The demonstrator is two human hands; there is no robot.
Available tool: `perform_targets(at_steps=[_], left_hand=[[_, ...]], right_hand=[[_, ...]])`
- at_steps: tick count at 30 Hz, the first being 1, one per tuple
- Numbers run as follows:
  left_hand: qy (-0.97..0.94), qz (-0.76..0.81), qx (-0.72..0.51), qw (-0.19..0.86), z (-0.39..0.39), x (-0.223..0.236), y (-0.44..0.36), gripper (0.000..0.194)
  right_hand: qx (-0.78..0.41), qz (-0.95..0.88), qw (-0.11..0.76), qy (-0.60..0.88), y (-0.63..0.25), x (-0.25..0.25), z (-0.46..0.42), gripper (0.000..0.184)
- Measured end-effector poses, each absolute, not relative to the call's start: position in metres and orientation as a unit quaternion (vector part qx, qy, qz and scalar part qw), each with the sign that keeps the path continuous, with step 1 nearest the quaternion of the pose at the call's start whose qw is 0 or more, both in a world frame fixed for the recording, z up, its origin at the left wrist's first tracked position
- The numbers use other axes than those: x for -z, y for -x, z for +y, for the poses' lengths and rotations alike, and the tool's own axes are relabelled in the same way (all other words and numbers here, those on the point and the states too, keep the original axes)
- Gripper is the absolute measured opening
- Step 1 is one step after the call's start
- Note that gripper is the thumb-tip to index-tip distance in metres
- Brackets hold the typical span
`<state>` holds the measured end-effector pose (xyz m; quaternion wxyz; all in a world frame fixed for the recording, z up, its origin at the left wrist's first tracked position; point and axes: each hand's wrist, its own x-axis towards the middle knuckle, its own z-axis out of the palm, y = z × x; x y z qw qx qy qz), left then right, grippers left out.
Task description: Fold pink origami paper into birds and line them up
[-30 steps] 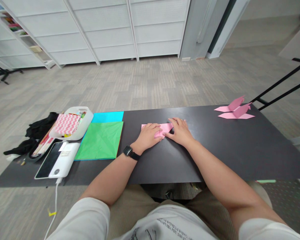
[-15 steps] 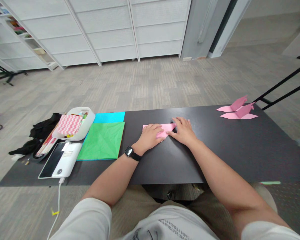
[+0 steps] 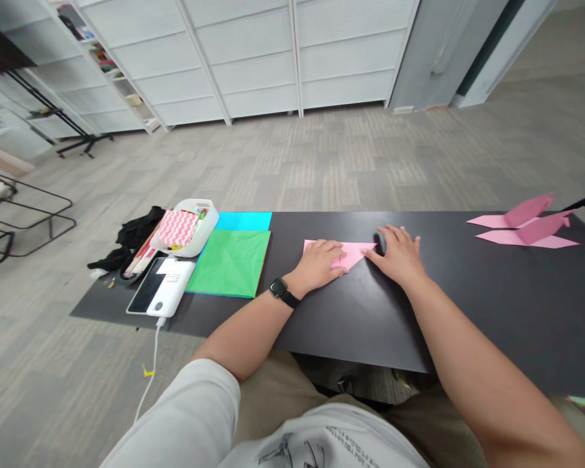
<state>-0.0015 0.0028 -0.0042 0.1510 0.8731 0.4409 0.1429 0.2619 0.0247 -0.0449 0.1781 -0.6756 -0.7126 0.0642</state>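
- The left hand [image 3: 319, 265] lies palm down on the pink paper [image 3: 355, 252], covering its middle; its fingers are nearly straight and close together, pressing rather than clamped on anything.
- The right hand [image 3: 400, 257] is at the right end of the paper, thumb tip touching or just beside the pointed corner; the thumb is spread apart from the other fingers, which rest on the tabletop [image 3: 361, 318] beyond it.
- The pink paper lies flat near the far edge of the tabletop, its long straight side facing far and its right part narrowing to a point.
- A black watch [image 3: 279, 288] is on the left wrist.
- Left of the hands, a green sheet [image 3: 233, 263] lies partly over a blue sheet [image 3: 246, 221].
- Farther left stands a white basket [image 3: 205, 235] with a pink and white zigzag-patterned item [image 3: 178, 226] on top; beside it are black cloth [image 3: 140, 227] and a dark tray [image 3: 127, 278] of long, thin items.
- Nearer, a white device [image 3: 175, 286] with a dark panel has a white cable [image 3: 155, 357] running from it off the near edge.
- At the far right, two folded pink paper birds [image 3: 529, 235] sit close together, well apart from the hands.
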Motion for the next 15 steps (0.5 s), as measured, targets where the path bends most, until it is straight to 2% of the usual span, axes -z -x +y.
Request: perform_targets(at_steps=[8, 15], left_hand=[[-0.880, 0.432, -0.141, 0.139, 0.0002, 0.0028, 0.0014, 0.043], [-0.886, 0.430, -0.122, 0.125, -0.0021, 0.0037, -0.0003, 0.037]], right_hand=[[-0.071, -0.703, 0.156, 0.690, -0.2622, 0.0426, 0.0258, 0.074], [-0.062, -0.692, 0.168, 0.699, -0.2650, 0.0450, 0.0293, 0.068]])
